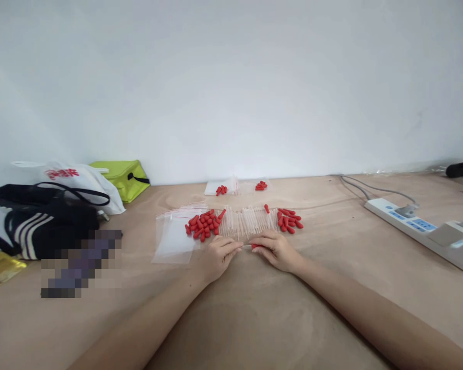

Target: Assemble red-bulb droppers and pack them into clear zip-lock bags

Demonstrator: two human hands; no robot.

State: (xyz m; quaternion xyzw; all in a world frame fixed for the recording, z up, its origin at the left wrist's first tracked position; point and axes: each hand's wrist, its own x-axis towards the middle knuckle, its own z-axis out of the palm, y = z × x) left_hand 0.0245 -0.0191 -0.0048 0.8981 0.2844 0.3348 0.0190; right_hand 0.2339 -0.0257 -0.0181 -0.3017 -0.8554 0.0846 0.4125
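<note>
Between my hands lies a thin clear tube (pixel 247 246), its left end pinched in the fingers of my left hand (pixel 220 256). The fingers of my right hand (pixel 273 250) are closed on a red rubber bulb (pixel 256 245) at the tube's right end. Just beyond my hands is a row of clear tubes (pixel 249 220) on the table. A pile of red bulbs (pixel 203 224) sits at the row's left end and a smaller pile (pixel 289 220) at its right. Two of the tubes in the row seem to have red bulbs on their far ends.
Clear zip bags (pixel 175 239) lie left of the piles. Farther back, more bags (pixel 235 187) carry small groups of bulbs. A black bag (pixel 57 226), a white bag (pixel 96 185) and a green box (pixel 125 180) stand left; a power strip (pixel 401 220) with cables lies right.
</note>
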